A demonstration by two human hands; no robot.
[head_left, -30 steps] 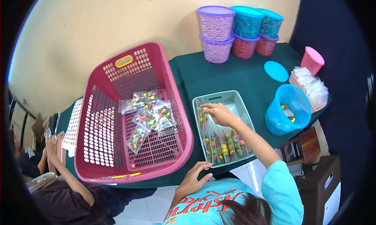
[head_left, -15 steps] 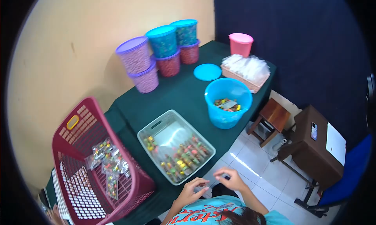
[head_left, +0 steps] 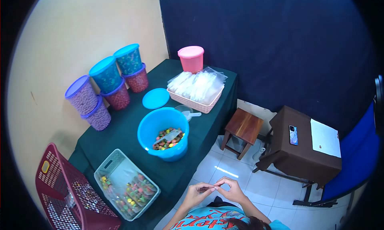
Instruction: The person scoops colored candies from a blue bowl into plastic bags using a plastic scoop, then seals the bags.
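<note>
My left hand (head_left: 197, 195) and my right hand (head_left: 233, 192) meet at their fingertips in front of my shirt, at the bottom of the view. Thumbs and forefingers are pinched closed, and no object shows between them. To their left, the grey-green tray (head_left: 105, 187) holds small clear bags of colourful pieces (head_left: 140, 190), lying in its lower part. Beyond it stands a blue bucket (head_left: 168, 153) with loose colourful pieces and a clear scoop (head_left: 166, 137) inside. Both hands are apart from the tray and bucket.
A maroon basket (head_left: 74, 194) stands at lower left. Filled tubs (head_left: 105, 75) are stacked along the wall. A blue lid (head_left: 156, 98), a basket of clear bags (head_left: 196, 86) and a pink tub (head_left: 191, 61) sit farther back. Right are a wooden stool (head_left: 244, 126) and brown-covered table (head_left: 280, 142).
The view has swung right, so the table's things appear farther left. My hands have come together, from fingers apart to fingertips touching. More of the bucket's contents and scoop shows.
</note>
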